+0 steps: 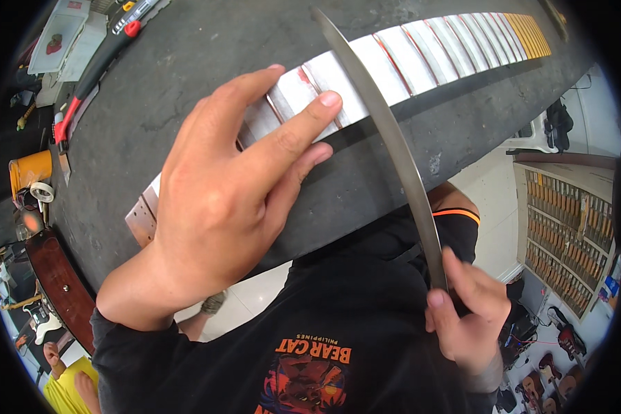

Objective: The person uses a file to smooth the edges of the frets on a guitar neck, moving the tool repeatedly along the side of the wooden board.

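Observation:
A guitar neck (379, 65) lies slantwise across the dark grey bench top (207, 41), its fingerboard facing up. White masking tape covers most of it between the frets, and yellow tape bands the far right end. My left hand (234, 165) grips the neck near its left part, fingers and thumb spread over the fingerboard. A long flat metal file (390, 127) crosses the neck just right of those fingers; whether it touches the frets I cannot tell. At the file's near end, my right hand (469, 317) pinches it between thumb and fingers, slightly blurred.
A red-and-black-handled tool (90, 79) lies at the bench's left, near a white plastic tray (58, 38). An orange container (31, 172), a tape roll (41, 192) and a brown wooden piece (62, 283) stand along that side. A person in yellow (69, 386) is lower left; a tool rack (566, 234) stands right.

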Demonstrator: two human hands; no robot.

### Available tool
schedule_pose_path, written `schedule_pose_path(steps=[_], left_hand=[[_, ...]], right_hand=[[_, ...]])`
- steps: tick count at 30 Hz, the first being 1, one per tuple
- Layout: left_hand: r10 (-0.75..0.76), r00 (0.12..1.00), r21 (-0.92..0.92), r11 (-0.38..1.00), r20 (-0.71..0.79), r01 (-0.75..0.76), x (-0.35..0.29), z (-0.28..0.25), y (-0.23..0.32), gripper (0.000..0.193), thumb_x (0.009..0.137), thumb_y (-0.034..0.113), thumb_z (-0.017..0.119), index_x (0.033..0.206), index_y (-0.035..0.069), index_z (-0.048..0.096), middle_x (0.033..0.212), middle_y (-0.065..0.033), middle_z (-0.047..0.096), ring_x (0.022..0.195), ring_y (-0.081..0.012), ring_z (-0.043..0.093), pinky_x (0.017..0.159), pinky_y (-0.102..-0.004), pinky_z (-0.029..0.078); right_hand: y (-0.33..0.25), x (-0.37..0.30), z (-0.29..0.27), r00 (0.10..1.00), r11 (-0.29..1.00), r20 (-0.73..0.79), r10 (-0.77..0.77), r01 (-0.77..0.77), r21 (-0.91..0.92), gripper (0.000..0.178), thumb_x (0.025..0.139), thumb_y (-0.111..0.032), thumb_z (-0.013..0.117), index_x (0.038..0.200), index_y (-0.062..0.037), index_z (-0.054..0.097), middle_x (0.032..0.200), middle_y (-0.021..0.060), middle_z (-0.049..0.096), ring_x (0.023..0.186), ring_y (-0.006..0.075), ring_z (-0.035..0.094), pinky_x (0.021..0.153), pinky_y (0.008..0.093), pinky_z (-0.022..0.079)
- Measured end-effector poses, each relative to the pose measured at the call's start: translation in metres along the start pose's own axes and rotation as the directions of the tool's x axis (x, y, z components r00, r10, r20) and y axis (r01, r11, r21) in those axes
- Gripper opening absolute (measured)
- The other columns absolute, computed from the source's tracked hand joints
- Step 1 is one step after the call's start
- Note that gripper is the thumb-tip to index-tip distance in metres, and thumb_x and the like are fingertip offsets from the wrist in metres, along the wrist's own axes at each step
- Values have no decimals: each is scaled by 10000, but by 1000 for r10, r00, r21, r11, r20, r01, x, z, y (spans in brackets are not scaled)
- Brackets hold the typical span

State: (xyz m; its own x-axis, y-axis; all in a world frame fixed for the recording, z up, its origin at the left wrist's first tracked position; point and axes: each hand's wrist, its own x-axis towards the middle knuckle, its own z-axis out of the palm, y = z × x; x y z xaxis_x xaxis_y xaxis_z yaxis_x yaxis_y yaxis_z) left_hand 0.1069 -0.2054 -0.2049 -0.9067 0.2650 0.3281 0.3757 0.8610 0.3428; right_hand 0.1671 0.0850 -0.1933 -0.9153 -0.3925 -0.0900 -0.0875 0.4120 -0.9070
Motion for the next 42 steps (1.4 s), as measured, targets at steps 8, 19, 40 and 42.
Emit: schedule_pose_path(steps=[8, 19, 40, 42], left_hand=[[14, 1000, 11, 1000, -9, -14, -1, 1, 1, 427, 794, 52, 791, 1204, 159, 733, 1172, -179, 640, 924, -281, 667, 782, -336, 543], [19, 1000, 26, 999, -16, -18, 0, 2, 0, 429, 795, 47, 788, 1205, 160, 733, 1174, -172, 642, 910, -267, 669, 776, -326, 541], [26, 999, 52, 998, -23, -25, -1, 1, -1, 431, 787, 53, 794, 1199, 163, 737, 1171, -169, 649, 916, -270, 679, 781, -327, 546], [28, 999, 56, 998, -27, -26, -1, 0, 0, 430, 789, 58, 793, 1202, 166, 736, 1175, -170, 649, 915, -271, 681, 781, -327, 548]], right_hand=[[5, -45, -19, 998, 993, 50, -35, 40, -112, 502, 742, 85, 710, 1239, 33, 666, 709, 122, 631, 537, 169, 577, 513, 243, 443], [-23, 68, 16, 1000, 999, 19, 20, -19, -33, 459, 882, 52, 590, 1341, 54, 580, 756, 59, 637, 481, 48, 533, 448, 208, 385], [-12, 52, 10, 993, 992, 30, -115, 116, -56, 472, 900, 58, 559, 1372, 46, 552, 687, 38, 624, 456, 58, 534, 431, 199, 379], [-22, 73, 19, 999, 999, 7, -33, 33, -8, 467, 903, 63, 555, 1370, 45, 555, 693, 40, 625, 454, 52, 527, 427, 191, 370]])
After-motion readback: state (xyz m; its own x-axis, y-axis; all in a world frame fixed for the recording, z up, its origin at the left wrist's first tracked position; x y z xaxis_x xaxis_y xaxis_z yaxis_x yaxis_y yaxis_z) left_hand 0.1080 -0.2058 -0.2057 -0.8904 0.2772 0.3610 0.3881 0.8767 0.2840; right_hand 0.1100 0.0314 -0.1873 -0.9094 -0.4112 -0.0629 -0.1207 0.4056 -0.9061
